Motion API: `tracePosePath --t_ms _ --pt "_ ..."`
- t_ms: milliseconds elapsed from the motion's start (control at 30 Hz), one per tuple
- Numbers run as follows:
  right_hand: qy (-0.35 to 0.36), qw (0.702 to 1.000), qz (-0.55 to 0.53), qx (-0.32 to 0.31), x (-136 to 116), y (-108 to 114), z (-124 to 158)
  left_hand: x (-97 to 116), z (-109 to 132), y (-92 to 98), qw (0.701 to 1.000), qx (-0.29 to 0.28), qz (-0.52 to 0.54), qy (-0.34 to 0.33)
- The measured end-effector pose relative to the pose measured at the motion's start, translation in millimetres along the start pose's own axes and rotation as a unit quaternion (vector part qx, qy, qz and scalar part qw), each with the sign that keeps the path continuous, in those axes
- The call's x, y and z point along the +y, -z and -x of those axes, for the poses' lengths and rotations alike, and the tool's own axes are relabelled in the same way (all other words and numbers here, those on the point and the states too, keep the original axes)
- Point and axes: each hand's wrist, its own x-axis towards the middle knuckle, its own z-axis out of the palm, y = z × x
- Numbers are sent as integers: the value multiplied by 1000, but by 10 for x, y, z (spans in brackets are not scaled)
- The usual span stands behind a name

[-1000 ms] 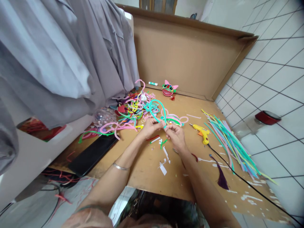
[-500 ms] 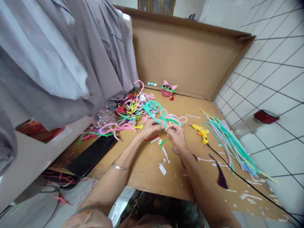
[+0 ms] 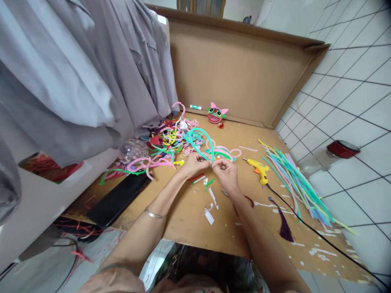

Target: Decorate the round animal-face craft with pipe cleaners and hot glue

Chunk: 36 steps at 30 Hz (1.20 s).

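Observation:
A turquoise pipe cleaner (image 3: pixel 208 137) is bent into a loop above the table, its lower ends meeting between my hands. My left hand (image 3: pixel 197 163) pinches it from the left, fingers closed. Close beside it, my right hand (image 3: pixel 225 171) also pinches near the joined ends, fingertips nearly touching the left ones. Behind the loop lie pink and green pipe cleaner pieces (image 3: pixel 224 152). Scraps of white paper (image 3: pixel 209 217) and a green bit (image 3: pixel 209 185) lie on the table below my hands. Red-handled scissors (image 3: pixel 249 200) are partly hidden under my right forearm.
A yellow glue gun (image 3: pixel 258 169) with a black cord lies to the right, near a bundle of straight pipe cleaners (image 3: pixel 301 187) and a purple tassel (image 3: pixel 285 228). Leftward are a tangled colourful pile (image 3: pixel 171 138) and a black case (image 3: pixel 119 199). A pink-eared animal head (image 3: pixel 216 114) stands by the cardboard.
The turquoise loop has narrowed slightly, its doubled top now looking like a single curve. Both hands stay in nearly the same place, still pinching.

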Motion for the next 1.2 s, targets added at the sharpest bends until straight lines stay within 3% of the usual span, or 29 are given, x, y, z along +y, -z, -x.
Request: tracePosePath --t_ms 400,633,967,1200 --pt "13 1000 5 2 1 -7 17 37 -2 -8 1000 2 8 -8" --pt "-27 999 -28 -33 -18 30 6 15 -9 -21 1000 18 -19 -16" --pt "-47 996 -69 -24 67 13 -24 -1 27 -26 998 -20 64 4" --pt "-20 998 -45 -33 55 31 -30 -60 5 -13 998 -3 56 -33"
